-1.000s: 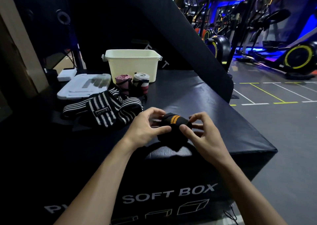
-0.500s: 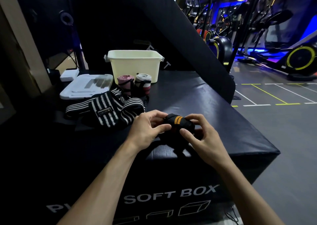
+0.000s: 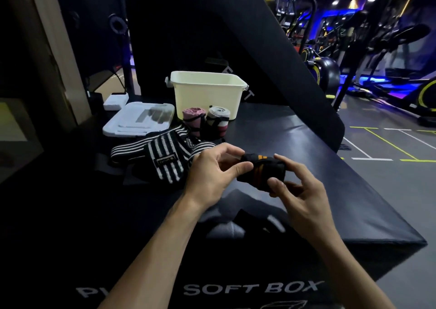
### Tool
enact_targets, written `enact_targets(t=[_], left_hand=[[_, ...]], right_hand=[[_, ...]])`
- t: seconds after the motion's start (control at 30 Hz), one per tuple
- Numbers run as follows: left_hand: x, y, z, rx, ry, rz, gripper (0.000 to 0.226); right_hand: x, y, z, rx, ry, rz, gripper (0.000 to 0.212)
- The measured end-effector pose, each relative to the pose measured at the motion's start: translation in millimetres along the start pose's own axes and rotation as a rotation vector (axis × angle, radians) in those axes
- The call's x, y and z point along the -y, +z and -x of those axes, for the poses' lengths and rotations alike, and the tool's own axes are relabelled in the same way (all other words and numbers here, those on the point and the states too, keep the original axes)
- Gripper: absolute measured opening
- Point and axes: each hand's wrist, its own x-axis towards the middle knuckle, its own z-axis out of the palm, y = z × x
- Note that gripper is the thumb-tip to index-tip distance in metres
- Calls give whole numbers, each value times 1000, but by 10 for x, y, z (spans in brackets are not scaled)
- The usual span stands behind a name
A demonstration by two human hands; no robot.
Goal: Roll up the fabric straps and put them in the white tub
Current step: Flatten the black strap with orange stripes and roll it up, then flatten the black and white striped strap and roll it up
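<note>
Pinching from both sides, the left hand (image 3: pixel 212 174) and right hand (image 3: pixel 299 190) each keep a closed grip on the black strap roll with orange stripes (image 3: pixel 260 170), held just above the black soft box (image 3: pixel 306 167). Further back stands the white tub (image 3: pixel 207 94), its inside hidden from here, with a pink roll (image 3: pixel 192 120) and a grey roll (image 3: pixel 218 120) upright just before it, and striped black-and-white straps (image 3: pixel 162 157) lying loose to the left.

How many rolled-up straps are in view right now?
3: the black strap with orange stripes held in both hands, and the pink roll and grey roll standing before the white tub. The tub's inside is hidden.
</note>
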Motion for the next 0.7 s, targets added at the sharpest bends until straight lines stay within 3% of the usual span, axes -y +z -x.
enact_targets(t=[0.17, 0.3, 0.47, 0.7], left_hand=[[39, -266, -152, -26, 205, -486, 38], [211, -431, -195, 158, 69, -838, 71], [401, -565, -281, 124, 64, -824, 53], [525, -864, -350, 54, 34, -722, 51]], right_hand=[[-143, 40, -528, -11, -7, 170, 44], [-214, 155, -1135, 16, 35, 339, 46], [-337, 423, -1867, 90, 74, 550, 46], [-653, 787, -2433, 95, 130, 676, 42]])
